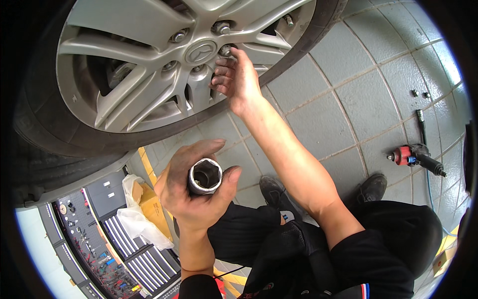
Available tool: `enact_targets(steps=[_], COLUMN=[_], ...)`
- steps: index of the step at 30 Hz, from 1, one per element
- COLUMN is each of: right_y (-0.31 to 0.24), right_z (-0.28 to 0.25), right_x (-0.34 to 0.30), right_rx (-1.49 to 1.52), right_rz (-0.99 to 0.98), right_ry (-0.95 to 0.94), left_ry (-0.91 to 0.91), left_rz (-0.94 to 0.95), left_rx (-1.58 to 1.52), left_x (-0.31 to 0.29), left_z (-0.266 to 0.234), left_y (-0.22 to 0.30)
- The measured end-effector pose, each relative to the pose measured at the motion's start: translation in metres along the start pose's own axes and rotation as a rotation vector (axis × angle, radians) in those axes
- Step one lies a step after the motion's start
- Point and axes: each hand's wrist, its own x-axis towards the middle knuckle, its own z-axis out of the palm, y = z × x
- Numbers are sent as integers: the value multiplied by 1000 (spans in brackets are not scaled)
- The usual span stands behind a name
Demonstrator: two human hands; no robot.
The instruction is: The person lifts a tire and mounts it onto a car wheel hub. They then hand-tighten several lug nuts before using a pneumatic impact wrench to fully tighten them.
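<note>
My left hand (191,187) is wrapped round a metal socket (205,176), its hexagonal opening facing up toward me and a dark hollow inside. Dark smudges cover the skin of that hand. Up at the silver alloy wheel (114,55), my right hand (238,78) reaches in beside the round centre cap (200,52). Its thumb and fingertips are at a lug nut (225,51) right of the cap, with the other fingers curled; the exact grip is partly hidden. Another lug nut (223,28) sits above it, and one more (179,36) shows to the upper left.
A red and black impact wrench (411,155) with an air hose lies on the tiled floor (318,114) at right. Near it are a dark extension bar (421,124) and two small nuts (420,93). A tool cabinet (144,264) and plastic-wrapped cardboard (149,207) stand at lower left.
</note>
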Motion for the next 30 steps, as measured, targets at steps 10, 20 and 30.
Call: enact_targets(steps=[10,20,30], right_y=[1,-2,0], right_z=[2,2,3], right_x=[1,2,1], right_rx=[-54,31,35], right_rz=[-65,10,21], right_ry=[44,-6,-24], left_ry=[-36,-55,-71], left_rz=[-37,-45,-71], left_rx=[16,43,29], left_x=[1,2,3], left_z=[0,1,2], left_y=[3,5,1])
